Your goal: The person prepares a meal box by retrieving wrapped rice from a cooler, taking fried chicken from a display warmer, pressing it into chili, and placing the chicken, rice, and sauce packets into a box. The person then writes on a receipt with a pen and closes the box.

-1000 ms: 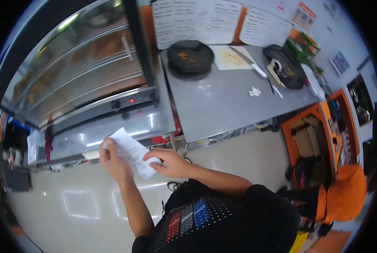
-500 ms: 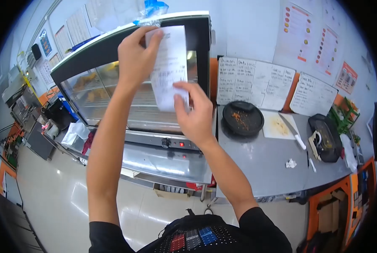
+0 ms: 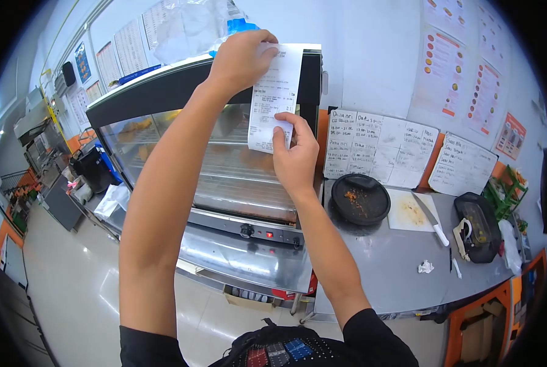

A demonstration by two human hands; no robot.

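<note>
A long printed receipt (image 3: 276, 92) hangs upright in front of the glass-fronted food warmer (image 3: 243, 168). My left hand (image 3: 243, 58) pinches its upper end between thumb and fingers, close to the warmer's top edge. Lower down, my right hand (image 3: 295, 150) grips the right side of the paper near its bottom, thumb and forefinger closed on it. The print faces me, though most of the text is too small to read. Behind the paper, pieces of food show dimly through the glass.
On the steel counter (image 3: 371, 263) to the right are a black stone mortar (image 3: 360, 199) with reddish bits, a cutting board (image 3: 406, 211), a knife (image 3: 432, 221), a black tray (image 3: 478, 229) and crumpled paper (image 3: 425, 266). Handwritten whiteboards (image 3: 380, 147) lean against the wall. Plastic bags (image 3: 191, 30) lie atop the warmer.
Both hands and the receipt have shifted right in view. The receipt now hangs straighter and its print is sharper. The room sits lower in view.
</note>
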